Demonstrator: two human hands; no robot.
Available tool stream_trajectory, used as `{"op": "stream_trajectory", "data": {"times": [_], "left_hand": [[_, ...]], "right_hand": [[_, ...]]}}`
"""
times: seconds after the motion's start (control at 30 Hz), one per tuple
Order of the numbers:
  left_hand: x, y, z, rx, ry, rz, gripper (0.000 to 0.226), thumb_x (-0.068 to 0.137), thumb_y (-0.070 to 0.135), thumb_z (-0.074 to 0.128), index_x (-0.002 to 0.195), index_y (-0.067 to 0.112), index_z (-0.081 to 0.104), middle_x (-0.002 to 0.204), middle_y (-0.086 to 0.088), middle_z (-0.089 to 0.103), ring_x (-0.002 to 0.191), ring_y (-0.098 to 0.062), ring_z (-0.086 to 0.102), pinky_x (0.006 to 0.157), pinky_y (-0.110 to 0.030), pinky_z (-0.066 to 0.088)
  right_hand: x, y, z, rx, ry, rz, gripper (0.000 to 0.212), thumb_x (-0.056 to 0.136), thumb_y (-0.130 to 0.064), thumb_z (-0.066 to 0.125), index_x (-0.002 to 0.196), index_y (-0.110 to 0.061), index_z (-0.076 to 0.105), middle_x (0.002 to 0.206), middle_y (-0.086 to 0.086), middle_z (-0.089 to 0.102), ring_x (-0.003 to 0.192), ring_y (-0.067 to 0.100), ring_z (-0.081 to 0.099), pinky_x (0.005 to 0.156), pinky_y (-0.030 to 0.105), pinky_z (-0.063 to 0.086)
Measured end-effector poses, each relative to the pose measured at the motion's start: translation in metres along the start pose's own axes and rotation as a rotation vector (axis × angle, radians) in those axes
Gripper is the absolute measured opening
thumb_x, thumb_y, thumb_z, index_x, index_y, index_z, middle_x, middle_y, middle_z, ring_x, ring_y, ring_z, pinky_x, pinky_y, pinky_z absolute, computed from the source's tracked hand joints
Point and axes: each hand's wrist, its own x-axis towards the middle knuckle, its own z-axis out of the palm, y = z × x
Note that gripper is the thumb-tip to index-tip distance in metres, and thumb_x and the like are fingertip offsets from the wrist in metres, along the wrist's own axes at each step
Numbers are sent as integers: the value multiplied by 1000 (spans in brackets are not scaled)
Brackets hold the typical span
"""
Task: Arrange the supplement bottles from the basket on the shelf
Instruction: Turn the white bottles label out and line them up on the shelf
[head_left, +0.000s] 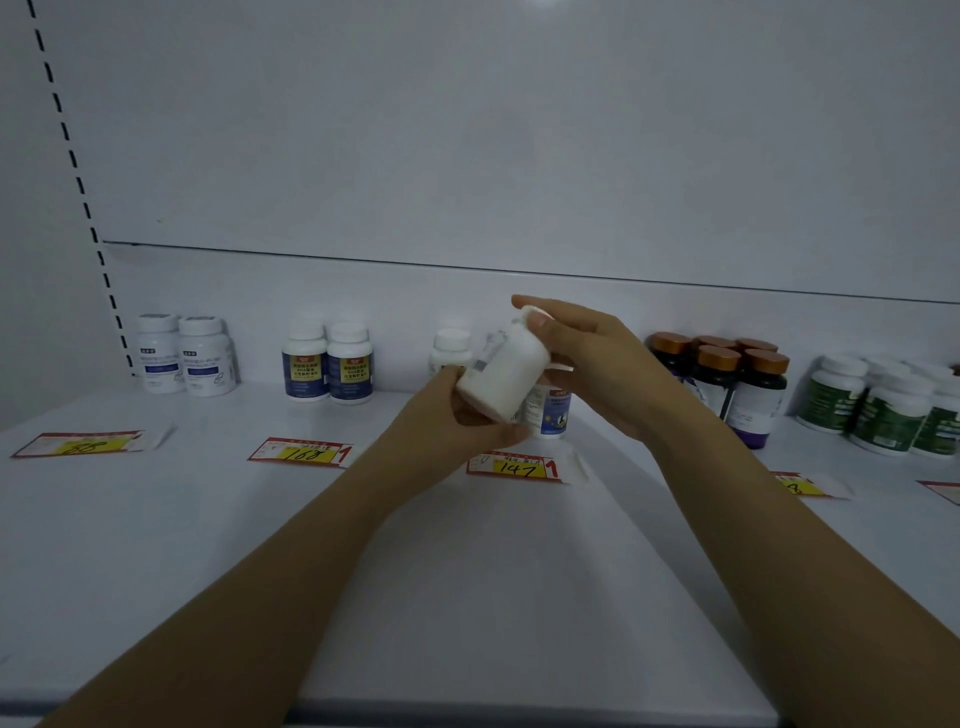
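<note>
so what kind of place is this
Most likely a shop or pharmacy aisle: a white shelf holds supplement bottles grouped by kind, handwritten price tags lie in front of the groups, and the left hand and right hand hold a white bottle.

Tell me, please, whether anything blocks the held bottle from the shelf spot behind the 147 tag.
Nothing visible blocks the held bottle. A white bottle and a labelled bottle stand at the back, but the shelf beside them looks free.

Head camera looks forward and down onto the shelf (208, 530); close in.
</note>
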Motion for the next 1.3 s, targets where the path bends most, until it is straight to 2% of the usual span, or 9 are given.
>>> {"op": "stream_trajectory", "data": {"times": [0.13, 0.3, 0.4, 0.5, 0.6, 0.87, 1.03, 1.2, 1.3], "left_hand": [[2, 4, 0, -41, -72, -38, 38, 80, 26, 71, 114, 29, 53, 106, 9, 66, 92, -2, 63, 79, -19, 53], [-1, 2, 1, 88, 67, 20, 44, 69, 31, 80, 97, 30, 46, 90, 17, 59, 80, 3, 60, 62, -7, 49], [-1, 3, 0, 70, 92, 20, 47, 66, 31, 82, 95, 29, 45, 89, 16, 60, 77, 2, 60, 58, -5, 48], [-2, 8, 0, -42, 5, -10, 34, 73, 27, 77, 91, 35, 50, 91, 17, 64, 82, 2, 63, 65, -7, 50], [-3, 10, 0, -30, -53, 3, 30, 76, 25, 75, 92, 39, 54, 93, 18, 66, 87, 3, 64, 72, -10, 51], [1, 5, 0, 35, 37, 5, 36, 70, 26, 80, 88, 37, 50, 91, 16, 63, 88, -5, 64, 80, -20, 52], [1, 3, 0, 59, 44, 6, 36, 70, 28, 80, 87, 37, 49, 88, 19, 62, 84, 0, 62, 72, -14, 50], [5, -4, -5, 123, 141, 106, 45, 71, 20, 80, 102, 32, 51, 94, 22, 60, 86, 7, 59, 69, -6, 48], [7, -9, -11, 173, 262, 199, 53, 72, 14, 79, 117, 21, 53, 103, 17, 58, 91, 0, 57, 70, 1, 43]], "right_hand": [[1, -2, -2, 117, -83, -7, 30, 98, -15, 48, 124, -26, 56, 124, 2, 64, 113, 17, 61, 96, 32, 50], [0, 1, 5, -185, -34, -28, 43, 93, -43, 49, 133, -28, 49, 120, -5, 63, 102, 8, 63, 82, 22, 54], [1, 3, 3, -109, 9, -29, 36, 94, -34, 52, 129, -24, 54, 116, 3, 65, 97, 12, 67, 81, 24, 57], [1, 2, -4, 52, -22, -28, 32, 96, -22, 51, 127, -26, 54, 118, 7, 66, 105, 21, 66, 91, 34, 54], [1, 2, -5, 143, -80, -9, 32, 98, -15, 47, 128, -26, 52, 123, 9, 64, 111, 24, 63, 95, 36, 52], [5, 7, -3, 88, -112, 105, 32, 98, -24, 48, 128, -17, 56, 116, 5, 68, 107, 21, 65, 93, 36, 53], [5, 6, -2, 55, -106, 113, 33, 98, -24, 48, 129, -17, 55, 117, 5, 67, 108, 21, 64, 98, 40, 50], [-5, -8, 6, -108, -100, -111, 41, 90, -18, 61, 130, -26, 52, 123, -4, 63, 110, 10, 62, 95, 31, 51], [-10, -13, 18, -295, -57, -291, 52, 80, -13, 73, 125, -30, 54, 122, -14, 60, 113, -1, 56, 95, 25, 50]]}}
